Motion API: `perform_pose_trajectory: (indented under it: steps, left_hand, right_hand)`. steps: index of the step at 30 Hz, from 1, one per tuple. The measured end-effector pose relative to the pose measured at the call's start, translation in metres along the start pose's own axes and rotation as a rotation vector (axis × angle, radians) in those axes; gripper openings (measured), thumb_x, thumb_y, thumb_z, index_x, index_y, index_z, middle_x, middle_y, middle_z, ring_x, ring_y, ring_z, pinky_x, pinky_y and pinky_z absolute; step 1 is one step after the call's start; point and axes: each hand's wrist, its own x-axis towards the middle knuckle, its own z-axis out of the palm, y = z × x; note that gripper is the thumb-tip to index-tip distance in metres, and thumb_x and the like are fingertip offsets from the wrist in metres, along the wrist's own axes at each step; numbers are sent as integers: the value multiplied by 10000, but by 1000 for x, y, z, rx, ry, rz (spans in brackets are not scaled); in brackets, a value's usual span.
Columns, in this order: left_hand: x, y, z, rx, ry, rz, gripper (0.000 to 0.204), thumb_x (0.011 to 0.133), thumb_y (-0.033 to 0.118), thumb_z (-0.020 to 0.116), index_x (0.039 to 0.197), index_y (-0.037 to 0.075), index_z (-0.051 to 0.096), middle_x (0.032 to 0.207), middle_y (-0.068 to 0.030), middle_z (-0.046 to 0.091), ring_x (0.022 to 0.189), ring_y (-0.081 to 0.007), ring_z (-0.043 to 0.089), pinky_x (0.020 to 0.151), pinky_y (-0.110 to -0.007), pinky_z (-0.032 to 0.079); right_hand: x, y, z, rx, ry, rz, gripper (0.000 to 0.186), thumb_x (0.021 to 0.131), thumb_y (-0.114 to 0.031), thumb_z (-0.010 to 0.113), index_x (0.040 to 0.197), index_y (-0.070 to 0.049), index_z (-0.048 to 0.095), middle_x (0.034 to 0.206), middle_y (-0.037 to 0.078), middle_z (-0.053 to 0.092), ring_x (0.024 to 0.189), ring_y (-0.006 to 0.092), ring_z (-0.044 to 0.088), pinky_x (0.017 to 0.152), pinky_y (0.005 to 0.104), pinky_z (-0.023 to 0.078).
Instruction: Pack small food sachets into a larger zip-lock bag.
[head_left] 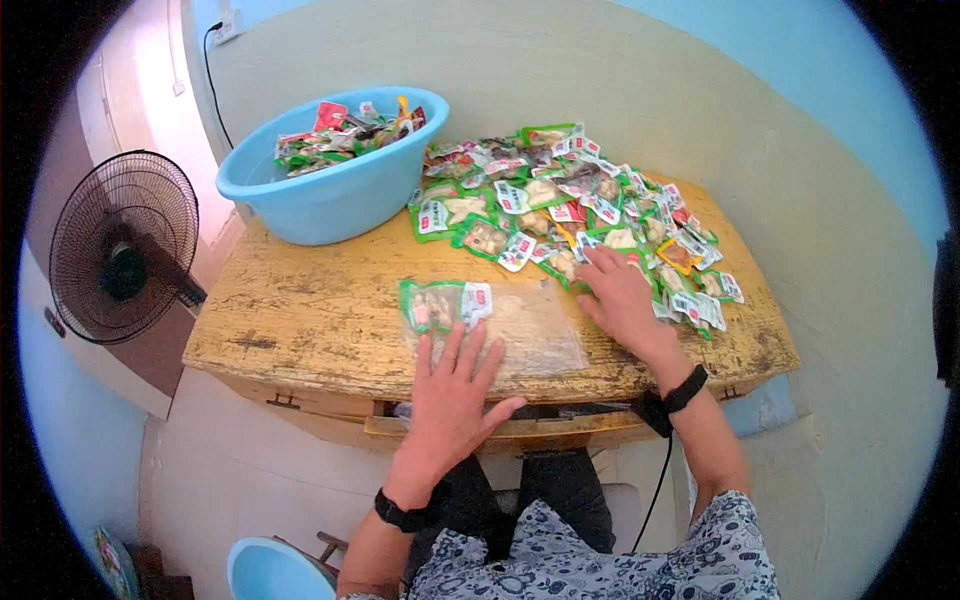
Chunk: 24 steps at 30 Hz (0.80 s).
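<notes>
while the left hand (455,385) rests spread on a clear rectangular plastic bag (535,330), the right hand (630,310), grip indiscernible, touches piled green-and-white plastic packets (600,210).

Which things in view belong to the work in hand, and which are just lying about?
Seemingly in the work:
flat clear plastic bag, left hand over it
heap of green-edged plastic packets, right hand at its edge
round light-blue plastic basin holding similar packets
worn yellow wooden table

Seemingly just about:
black wire-caged fan
light-blue plastic basin on the floor
</notes>
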Motion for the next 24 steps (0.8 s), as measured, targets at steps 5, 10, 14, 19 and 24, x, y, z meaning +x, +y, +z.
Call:
perform_pose_trajectory:
  steps: [5,10,14,19,24]
  left_hand:
    - [-2,0,0,-33,20,-11,710,902,585,604,1416,100,533,1533,-139,430,1443,-342,352,1172,-610,211]
    - [-1,-2,3,-29,23,-7,721,898,577,611,1432,102,516,1535,-141,426,1444,-339,348,1180,-599,197]
    - [-4,-2,-1,-46,9,-34,751,887,573,628,1456,103,490,1547,-142,408,1446,-343,341,1194,-578,180]
    - [-6,0,-2,-49,-28,-39,765,876,564,648,1458,96,482,1553,-146,397,1450,-360,329,1201,-570,176]
    - [-6,1,-6,-30,-27,-40,771,875,558,656,1459,87,477,1551,-155,396,1453,-373,320,1200,-572,181]
  right_hand:
    - [6,15,14,41,16,56,164,811,-116,672,973,-91,673,1037,97,682,1077,306,622,850,430,526]
    - [-4,22,-53,231,-1,248,108,856,-132,663,953,-86,670,946,116,669,949,322,647,786,431,523]
    - [-21,41,-136,325,-365,65,156,883,-161,678,1003,-63,659,966,111,679,919,325,653,784,414,516]
    - [6,41,-238,264,-485,3,145,896,-105,661,1025,-38,660,944,104,702,841,245,672,735,386,517]
    - [60,38,-236,255,-465,107,157,923,-108,667,1035,-2,636,861,53,653,778,97,571,684,296,488]
